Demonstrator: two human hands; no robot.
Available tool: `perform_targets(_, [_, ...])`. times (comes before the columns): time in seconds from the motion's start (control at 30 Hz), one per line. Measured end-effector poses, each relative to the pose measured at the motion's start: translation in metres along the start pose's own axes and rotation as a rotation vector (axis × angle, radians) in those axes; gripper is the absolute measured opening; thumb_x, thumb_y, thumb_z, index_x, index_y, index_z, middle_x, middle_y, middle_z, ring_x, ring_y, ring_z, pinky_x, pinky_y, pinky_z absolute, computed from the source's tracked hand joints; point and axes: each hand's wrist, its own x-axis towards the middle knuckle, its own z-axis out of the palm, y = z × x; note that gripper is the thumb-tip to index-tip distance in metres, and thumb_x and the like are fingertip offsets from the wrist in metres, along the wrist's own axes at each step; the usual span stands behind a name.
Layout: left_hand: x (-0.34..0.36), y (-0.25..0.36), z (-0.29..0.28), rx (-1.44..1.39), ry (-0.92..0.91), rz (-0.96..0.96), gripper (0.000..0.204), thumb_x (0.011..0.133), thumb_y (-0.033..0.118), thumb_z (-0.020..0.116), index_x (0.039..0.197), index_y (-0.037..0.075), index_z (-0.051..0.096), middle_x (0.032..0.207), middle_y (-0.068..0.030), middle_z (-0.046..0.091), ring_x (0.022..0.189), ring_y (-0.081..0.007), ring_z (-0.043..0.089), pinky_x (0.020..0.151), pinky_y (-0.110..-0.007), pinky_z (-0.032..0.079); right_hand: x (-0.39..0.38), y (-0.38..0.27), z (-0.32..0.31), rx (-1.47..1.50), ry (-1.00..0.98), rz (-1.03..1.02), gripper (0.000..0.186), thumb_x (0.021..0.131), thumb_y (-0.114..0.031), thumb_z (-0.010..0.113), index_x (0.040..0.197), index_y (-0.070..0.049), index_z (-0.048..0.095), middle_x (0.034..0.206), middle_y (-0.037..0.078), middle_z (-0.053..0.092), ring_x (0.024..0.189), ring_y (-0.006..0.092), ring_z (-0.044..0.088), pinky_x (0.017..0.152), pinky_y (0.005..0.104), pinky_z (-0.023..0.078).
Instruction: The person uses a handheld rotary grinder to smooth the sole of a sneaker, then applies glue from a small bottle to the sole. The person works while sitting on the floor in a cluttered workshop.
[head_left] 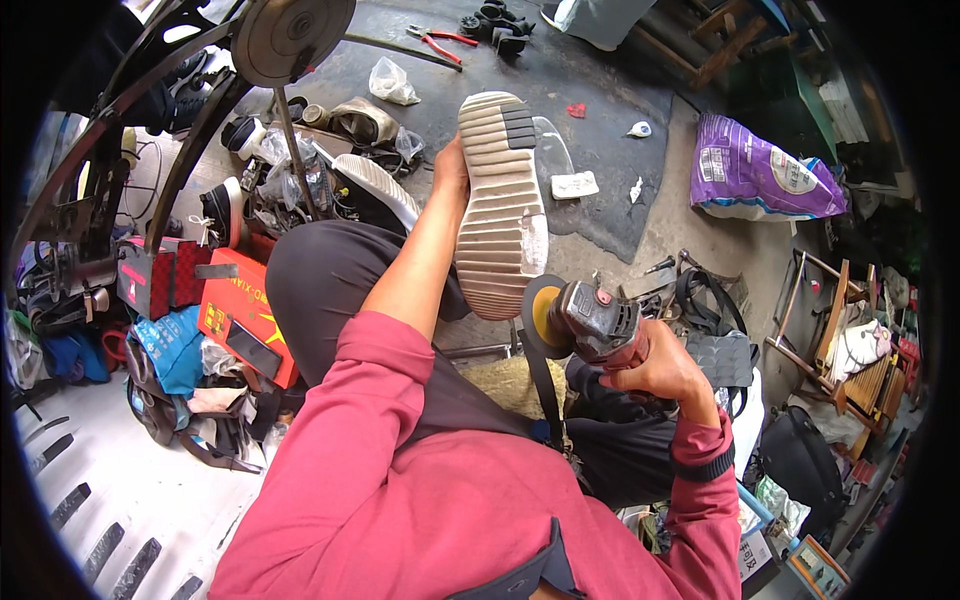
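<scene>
My left hand [453,166] grips a shoe [500,215] from behind, and its fingers are mostly hidden. The ribbed, off-white sole faces me, with a dark patch near the toe and a paler worn patch by the lower right edge. In my right hand [668,368] is an angle grinder [598,318], fingers wrapped round its body. Its round yellowish disc [545,315] is right at the lower end of the sole; I cannot tell whether they touch. A second shoe with a white sole [380,186] lies beyond my left knee.
Red-handled pliers [440,42] and a clear plastic bag [393,82] lie on a dark mat. A purple sack [760,172] stands right, near a wooden folding chair [850,350]. Left are a machine wheel [290,35], an orange shoebox [245,315] and a phone [254,346].
</scene>
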Motion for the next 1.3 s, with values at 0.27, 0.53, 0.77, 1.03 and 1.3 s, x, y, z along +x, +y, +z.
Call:
perform_targets(0.27, [-0.003, -0.003, -0.002, -0.014, -0.026, -0.027, 0.045, 0.105, 0.042, 0.067, 0.118, 0.000, 0.075, 0.109, -0.0130, 0.078, 0.089, -0.0241, 0.075, 0.077, -0.038, 0.061, 0.011, 0.004, -0.005, 0.117, 0.057, -0.183, 0.038, 0.075, 0.005, 0.087, 0.109, 0.002, 0.069, 0.095, -0.001, 0.072, 0.084, 0.0064, 0.062, 0.074, 0.0259, 0.052])
perform_targets(0.53, [-0.004, -0.007, -0.005, -0.027, -0.039, -0.041, 0.046, 0.106, 0.043, 0.065, 0.119, 0.000, 0.074, 0.110, -0.0132, 0.078, 0.090, -0.0245, 0.075, 0.079, -0.039, 0.061, 0.004, 0.015, -0.002, 0.108, -0.009, -0.026, 0.042, 0.077, 0.004, 0.086, 0.116, 0.003, 0.068, 0.095, 0.000, 0.073, 0.082, 0.0057, 0.062, 0.069, 0.0254, 0.052])
perform_targets(0.77, [-0.008, -0.005, -0.004, -0.027, -0.051, -0.055, 0.046, 0.106, 0.043, 0.064, 0.120, 0.000, 0.074, 0.112, -0.0133, 0.078, 0.091, -0.0249, 0.075, 0.080, -0.039, 0.061, 0.016, 0.011, -0.015, 0.048, 0.027, -0.136, 0.041, 0.077, 0.003, 0.085, 0.115, 0.003, 0.070, 0.099, -0.001, 0.072, 0.088, 0.0080, 0.060, 0.080, 0.0284, 0.052])
perform_targets(1.03, [-0.007, -0.007, -0.007, -0.021, -0.059, -0.069, 0.047, 0.107, 0.044, 0.063, 0.121, 0.001, 0.073, 0.113, -0.0135, 0.077, 0.093, -0.0253, 0.075, 0.081, -0.040, 0.062, 0.012, 0.016, -0.011, 0.161, 0.032, -0.101, 0.039, 0.075, 0.000, 0.088, 0.109, 0.000, 0.070, 0.087, -0.001, 0.070, 0.073, 0.0061, 0.061, 0.059, 0.0267, 0.050])
perform_targets(1.3, [-0.006, -0.006, -0.005, -0.014, -0.073, -0.074, 0.048, 0.107, 0.045, 0.062, 0.123, 0.001, 0.073, 0.115, -0.0136, 0.077, 0.094, -0.0257, 0.075, 0.083, -0.040, 0.062, 0.041, 0.001, -0.034, -0.042, 0.025, -0.161, 0.027, 0.074, -0.012, 0.090, 0.087, -0.001, 0.070, 0.075, -0.001, 0.065, 0.066, 0.0086, 0.056, 0.060, 0.0296, 0.047])
